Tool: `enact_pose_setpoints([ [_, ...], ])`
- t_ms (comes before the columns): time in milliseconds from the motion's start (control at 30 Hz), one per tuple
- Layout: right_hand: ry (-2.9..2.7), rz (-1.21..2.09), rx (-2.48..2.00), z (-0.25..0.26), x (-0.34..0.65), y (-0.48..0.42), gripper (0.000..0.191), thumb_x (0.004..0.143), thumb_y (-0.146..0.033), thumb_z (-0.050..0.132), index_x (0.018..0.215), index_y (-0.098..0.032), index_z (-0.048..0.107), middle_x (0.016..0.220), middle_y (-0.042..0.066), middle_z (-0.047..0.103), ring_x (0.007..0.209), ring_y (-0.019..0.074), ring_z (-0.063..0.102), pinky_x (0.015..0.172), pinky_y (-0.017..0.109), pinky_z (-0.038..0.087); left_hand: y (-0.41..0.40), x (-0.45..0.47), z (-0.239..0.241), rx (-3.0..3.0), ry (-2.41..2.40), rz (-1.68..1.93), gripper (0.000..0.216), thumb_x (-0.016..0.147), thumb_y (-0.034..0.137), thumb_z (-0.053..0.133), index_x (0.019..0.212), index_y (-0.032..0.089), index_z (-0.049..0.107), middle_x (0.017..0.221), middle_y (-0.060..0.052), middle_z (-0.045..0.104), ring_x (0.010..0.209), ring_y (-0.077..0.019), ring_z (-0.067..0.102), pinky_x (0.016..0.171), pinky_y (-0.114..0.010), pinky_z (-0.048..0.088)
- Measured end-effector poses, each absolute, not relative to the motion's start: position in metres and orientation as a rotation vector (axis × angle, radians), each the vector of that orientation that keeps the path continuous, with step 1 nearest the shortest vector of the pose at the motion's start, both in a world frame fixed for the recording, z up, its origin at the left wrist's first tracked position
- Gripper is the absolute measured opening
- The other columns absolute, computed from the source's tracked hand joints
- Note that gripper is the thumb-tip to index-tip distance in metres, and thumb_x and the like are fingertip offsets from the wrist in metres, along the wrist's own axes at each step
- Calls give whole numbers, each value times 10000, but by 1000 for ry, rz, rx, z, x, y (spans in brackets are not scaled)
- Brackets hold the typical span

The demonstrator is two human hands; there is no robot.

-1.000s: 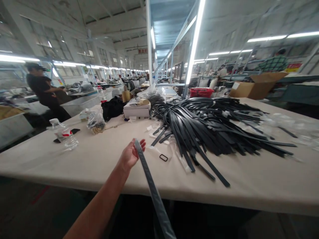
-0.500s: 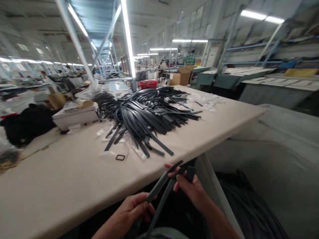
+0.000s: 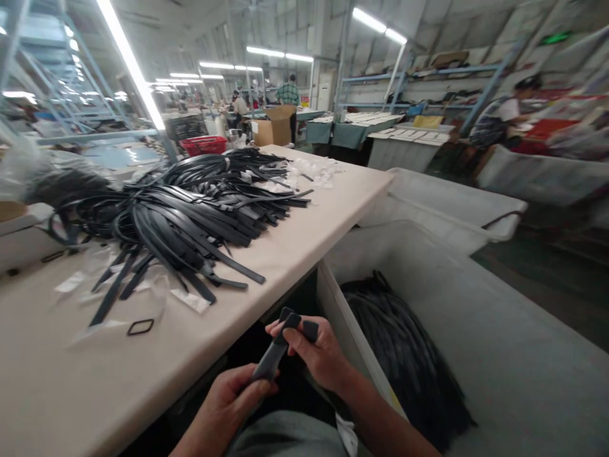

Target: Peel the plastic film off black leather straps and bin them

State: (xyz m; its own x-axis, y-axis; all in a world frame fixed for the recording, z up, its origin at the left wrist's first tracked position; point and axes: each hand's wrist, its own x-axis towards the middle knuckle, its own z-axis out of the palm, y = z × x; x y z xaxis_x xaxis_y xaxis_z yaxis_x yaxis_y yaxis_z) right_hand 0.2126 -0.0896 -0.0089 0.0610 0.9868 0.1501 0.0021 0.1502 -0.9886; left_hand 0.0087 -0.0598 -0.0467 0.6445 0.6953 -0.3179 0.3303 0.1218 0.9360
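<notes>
Over my lap, my left hand is closed round the lower part of flat black straps. My right hand pinches their upper ends between thumb and fingers, and another strap end sticks out past its knuckles. The straps lie over one another, so how many I hold is unclear. On the table beside me spreads a large heap of similar black straps, some ends pointing towards me. A black rectangular ring lies near it on clear plastic.
The pale table runs along my left. At my right stands a grey bin with a bundle of black straps inside; another bin is behind it. A red basket and cardboard box stand farther back. People work in the distance.
My view has swung right, showing more of the bin. The strap in my left hand has come up against those in my right, and their ends now lie together.
</notes>
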Motion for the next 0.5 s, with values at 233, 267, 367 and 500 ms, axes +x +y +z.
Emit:
enact_pose_setpoints([
  [233, -1129, 608, -1507, -9, 266, -120, 298, 923, -407, 555, 918, -216, 784, 664, 0, 689, 551, 116, 565, 523, 225, 459, -69, 27, -86, 1784, 781, 168, 431, 878, 568, 527, 836, 198, 745, 796, -38, 716, 742, -183, 631, 709, -244, 496],
  [267, -1086, 535, -1554, -8, 277, -124, 300, 920, -408, 559, 910, -215, 788, 608, -12, 656, 511, 106, 530, 502, 222, 439, -68, 30, -86, 1818, 775, 188, 401, 881, 549, 532, 880, 210, 745, 864, -45, 730, 798, -195, 651, 755, -253, 509],
  [367, -893, 245, -1661, 5, 321, -135, 304, 923, -398, 561, 923, -193, 786, 576, -14, 629, 494, 97, 502, 489, 221, 398, -63, 31, -87, 1851, 806, 277, 390, 872, 527, 551, 1117, 265, 705, 1157, -57, 711, 1052, -242, 652, 941, -306, 503],
  [500, -617, -175, -1713, 30, 388, -149, 330, 911, -396, 565, 972, -137, 760, 884, 66, 746, 518, 94, 504, 499, 240, 418, -57, 9, -106, 1754, 1015, 306, 514, 862, 564, 523, 1277, 278, 623, 1292, -49, 661, 1178, -273, 620, 1026, -373, 486],
])
